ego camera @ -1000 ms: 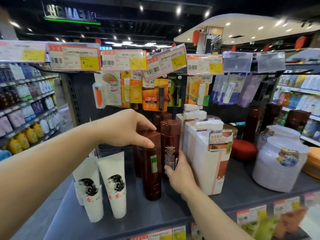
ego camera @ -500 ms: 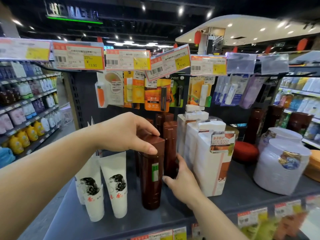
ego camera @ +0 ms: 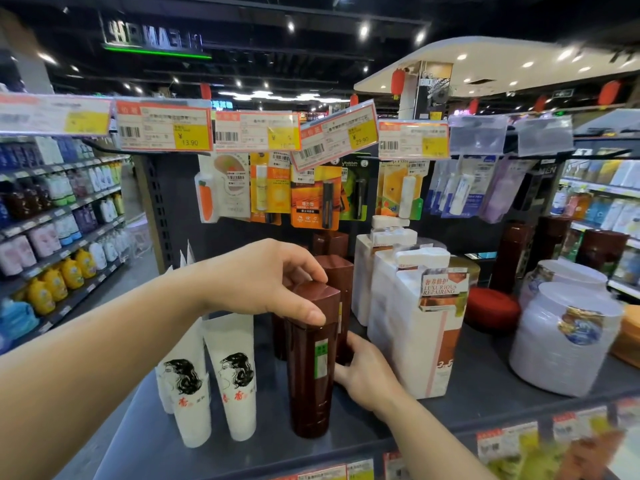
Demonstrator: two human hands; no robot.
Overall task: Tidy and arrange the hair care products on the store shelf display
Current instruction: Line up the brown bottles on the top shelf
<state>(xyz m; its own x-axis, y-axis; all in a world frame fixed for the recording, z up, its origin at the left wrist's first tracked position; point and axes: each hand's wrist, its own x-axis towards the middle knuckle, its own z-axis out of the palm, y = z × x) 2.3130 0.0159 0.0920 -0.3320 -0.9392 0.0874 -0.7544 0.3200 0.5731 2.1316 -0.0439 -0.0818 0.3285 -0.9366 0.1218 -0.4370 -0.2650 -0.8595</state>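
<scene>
A tall brown bottle [ego camera: 311, 375] stands upright near the front of the grey shelf [ego camera: 478, 403]. My left hand [ego camera: 263, 275] grips its cap from above, thumb on the front edge. Right behind it stands a second brown bottle [ego camera: 341, 282]; my right hand [ego camera: 367, 372] is wrapped round its lower part, fingers hidden behind the front bottle. More brown bottles [ego camera: 330, 242] stand further back. Two white tubes [ego camera: 235, 375] with a black hair drawing stand cap-down to the left.
White pump bottles [ego camera: 415, 334] with a "Luxurious Repairing" tag stand just right of my right hand. A red jar [ego camera: 491, 308] and large pale tubs [ego camera: 561, 344] fill the right side. Price tags [ego camera: 162, 128] and hanging packets [ego camera: 308, 199] overhang the shelf.
My left hand has brought the front brown bottle forward toward the shelf edge. My right hand slid down the second bottle and holds it lower. The camera moved closer.
</scene>
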